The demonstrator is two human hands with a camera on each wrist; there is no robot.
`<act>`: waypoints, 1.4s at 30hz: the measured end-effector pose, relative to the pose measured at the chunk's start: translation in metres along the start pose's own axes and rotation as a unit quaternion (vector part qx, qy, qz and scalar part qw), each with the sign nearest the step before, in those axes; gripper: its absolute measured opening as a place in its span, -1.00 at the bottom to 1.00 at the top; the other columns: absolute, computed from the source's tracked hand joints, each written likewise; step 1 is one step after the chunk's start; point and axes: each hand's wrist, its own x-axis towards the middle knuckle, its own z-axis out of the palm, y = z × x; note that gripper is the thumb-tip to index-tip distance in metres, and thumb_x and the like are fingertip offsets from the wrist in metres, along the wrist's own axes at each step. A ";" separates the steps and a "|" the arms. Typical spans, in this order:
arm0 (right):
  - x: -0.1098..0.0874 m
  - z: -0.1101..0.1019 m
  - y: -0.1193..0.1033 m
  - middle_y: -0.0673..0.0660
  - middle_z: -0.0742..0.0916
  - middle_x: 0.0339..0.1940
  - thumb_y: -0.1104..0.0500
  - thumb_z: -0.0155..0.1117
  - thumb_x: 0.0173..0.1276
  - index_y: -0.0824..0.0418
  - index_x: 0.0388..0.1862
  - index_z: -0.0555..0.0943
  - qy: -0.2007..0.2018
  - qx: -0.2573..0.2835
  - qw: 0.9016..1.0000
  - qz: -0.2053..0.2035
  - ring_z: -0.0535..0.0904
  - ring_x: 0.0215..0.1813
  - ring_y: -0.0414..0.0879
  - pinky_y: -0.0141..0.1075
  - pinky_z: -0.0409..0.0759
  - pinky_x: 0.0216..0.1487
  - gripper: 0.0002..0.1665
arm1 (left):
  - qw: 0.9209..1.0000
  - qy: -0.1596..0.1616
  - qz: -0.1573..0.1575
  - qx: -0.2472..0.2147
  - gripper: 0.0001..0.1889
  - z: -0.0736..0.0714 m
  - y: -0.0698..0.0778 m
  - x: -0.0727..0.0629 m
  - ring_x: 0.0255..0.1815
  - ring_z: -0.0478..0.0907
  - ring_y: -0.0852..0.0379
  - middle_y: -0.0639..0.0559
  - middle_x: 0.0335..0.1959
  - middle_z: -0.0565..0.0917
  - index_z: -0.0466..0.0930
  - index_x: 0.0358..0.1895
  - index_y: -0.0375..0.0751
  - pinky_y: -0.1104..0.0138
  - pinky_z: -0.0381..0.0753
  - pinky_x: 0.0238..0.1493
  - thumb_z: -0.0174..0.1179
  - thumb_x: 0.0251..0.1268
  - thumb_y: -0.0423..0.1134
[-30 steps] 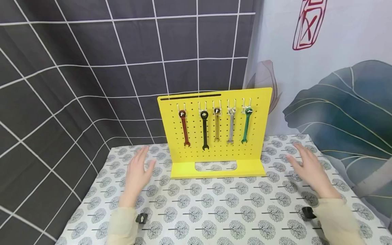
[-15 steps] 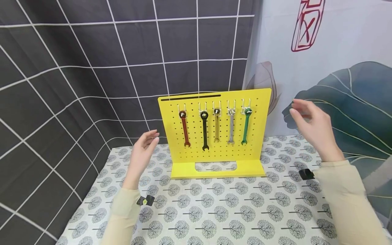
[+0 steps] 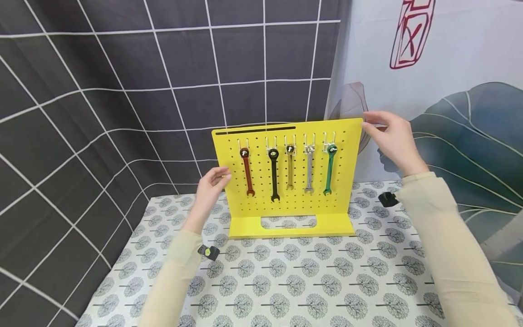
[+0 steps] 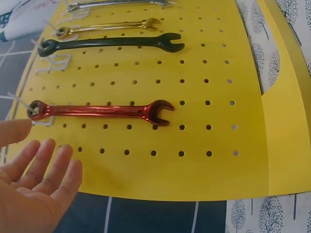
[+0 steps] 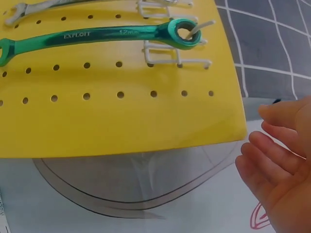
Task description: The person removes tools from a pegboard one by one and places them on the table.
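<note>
A yellow pegboard [image 3: 286, 206] stands upright on its base. Several ratcheting combination wrenches hang from its white hooks: from left, a red wrench [image 3: 247, 175], a black wrench [image 3: 274, 177], a gold wrench [image 3: 290, 169], a silver wrench [image 3: 309, 172] and a green wrench [image 3: 329, 172]. At the board's left edge is my left hand [image 3: 208, 188], thumb and fingers apart; in its wrist view the palm [image 4: 29, 204] lies beside the red wrench's ring end. My right hand [image 3: 394, 138] has its fingertips right at the top right corner, with nothing between thumb and fingers [image 5: 267, 155].
A tree-print cloth [image 3: 278, 281] covers the table. Behind rise a dark curtain with white grid lines [image 3: 175, 59] and a pale curtain with a leaf print [image 3: 470, 122]. A dark wrist device [image 3: 208, 252] sits at the left sleeve, another dark device [image 3: 388, 199] at the right.
Both hands have risen from low over the table and moved inward to the pegboard's two sides, the right one higher. The board and wrenches have stayed in place.
</note>
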 end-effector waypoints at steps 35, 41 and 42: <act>0.021 0.011 -0.005 0.34 0.57 0.34 -0.03 0.11 0.56 0.22 0.41 0.49 -0.051 -0.021 0.998 0.004 0.49 0.31 0.26 0.19 0.51 0.26 -0.43 | 0.996 -0.074 -0.054 0.011 -0.59 0.048 -0.013 0.037 0.15 0.59 -0.12 -0.26 0.12 0.63 0.50 0.21 -0.42 0.18 0.59 0.25 0.28 0.37 -0.33; 0.020 0.011 -0.004 0.33 0.59 0.31 -0.02 0.12 0.56 0.22 0.41 0.49 -0.053 -0.017 0.998 0.004 0.52 0.28 0.24 0.16 0.52 0.23 -0.43 | 0.996 -0.069 -0.058 0.008 -0.63 0.054 -0.017 0.033 0.07 0.60 -0.11 -0.27 0.07 0.61 0.49 0.18 -0.45 0.15 0.64 0.19 0.25 0.41 -0.34; 0.019 0.011 -0.003 0.33 0.60 0.30 -0.03 0.12 0.56 0.21 0.42 0.49 -0.054 -0.017 0.998 0.006 0.53 0.27 0.23 0.15 0.53 0.22 -0.43 | 0.996 -0.069 -0.057 0.008 -0.64 0.055 -0.017 0.033 0.05 0.60 -0.10 -0.27 0.06 0.61 0.49 0.17 -0.46 0.15 0.65 0.18 0.24 0.41 -0.35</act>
